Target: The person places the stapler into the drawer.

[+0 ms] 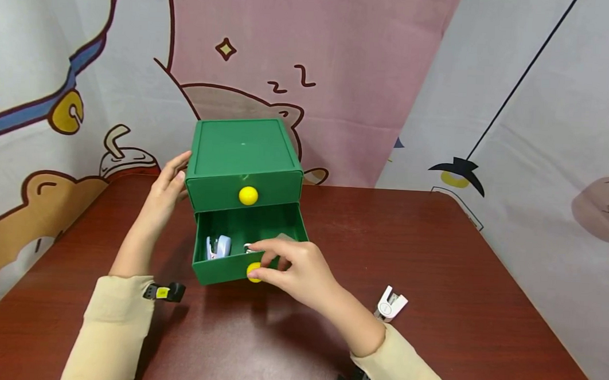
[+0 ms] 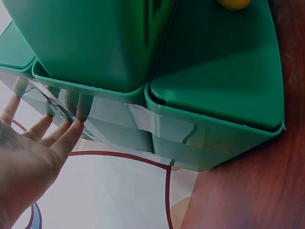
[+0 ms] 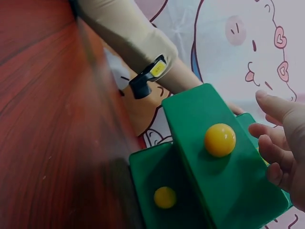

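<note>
A green cabinet (image 1: 244, 149) with three tiers of drawers stands on the table, its middle drawer (image 1: 223, 270) pulled out. My left hand (image 2: 28, 152) lies with outstretched fingers against the cabinet's side. In front of the open drawer, my right hand (image 1: 300, 270) has its thumb and fingers apart, overlapping the yellow knob (image 3: 220, 140) in the head view. The right wrist view shows a gap between that knob and the fingers. Inside the drawer are a pale lilac stapler (image 1: 222, 247) and a small shiny object (image 1: 248, 248), partly hidden by the right index finger.
A white stapler (image 1: 390, 303) lies on the brown table (image 1: 425, 248), beside the right forearm. The bottom drawer (image 3: 147, 181), with its own yellow knob, is shut under the open one. The upper drawer (image 1: 206, 193) is shut too. A cartoon-printed curtain (image 1: 341, 71) hangs behind.
</note>
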### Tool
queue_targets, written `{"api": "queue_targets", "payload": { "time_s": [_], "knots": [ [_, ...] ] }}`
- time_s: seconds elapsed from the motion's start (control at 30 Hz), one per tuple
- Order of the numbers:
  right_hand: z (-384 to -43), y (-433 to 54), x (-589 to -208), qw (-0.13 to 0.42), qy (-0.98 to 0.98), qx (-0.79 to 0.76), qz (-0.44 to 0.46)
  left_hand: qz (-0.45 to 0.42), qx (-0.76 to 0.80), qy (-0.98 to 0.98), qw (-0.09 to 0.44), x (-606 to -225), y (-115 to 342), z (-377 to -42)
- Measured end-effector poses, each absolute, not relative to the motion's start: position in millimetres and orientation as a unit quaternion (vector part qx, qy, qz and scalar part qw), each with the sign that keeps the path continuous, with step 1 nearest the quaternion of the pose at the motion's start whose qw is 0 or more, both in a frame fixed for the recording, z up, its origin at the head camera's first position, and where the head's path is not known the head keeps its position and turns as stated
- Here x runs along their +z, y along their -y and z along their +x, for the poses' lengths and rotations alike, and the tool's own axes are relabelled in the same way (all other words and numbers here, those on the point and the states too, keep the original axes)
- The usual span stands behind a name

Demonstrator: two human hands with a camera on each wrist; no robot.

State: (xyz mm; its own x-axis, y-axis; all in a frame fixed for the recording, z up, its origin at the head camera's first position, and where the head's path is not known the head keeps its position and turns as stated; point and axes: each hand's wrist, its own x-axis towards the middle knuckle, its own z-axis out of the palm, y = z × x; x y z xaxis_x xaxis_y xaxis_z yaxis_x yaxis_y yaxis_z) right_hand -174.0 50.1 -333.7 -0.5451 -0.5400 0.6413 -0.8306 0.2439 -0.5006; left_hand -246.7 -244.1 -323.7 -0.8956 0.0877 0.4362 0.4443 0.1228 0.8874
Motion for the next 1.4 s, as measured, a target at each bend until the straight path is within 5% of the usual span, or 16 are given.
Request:
{"api": "queue_targets", "payload": {
  "time_s": [0.87, 1.4],
  "knots": [
    [-179.0, -55.1, -365.5, 0.116, 0.794, 0.408, 0.436, -0.182, -0.642, 0.731, 0.143, -324.4, 244.4, -246.6],
    [-183.0, -49.7, -366.7, 0.135, 0.778, 0.431, 0.438, -0.199, -0.650, 0.720, 0.141, -324.8, 244.7, -247.3]
  ]
}}
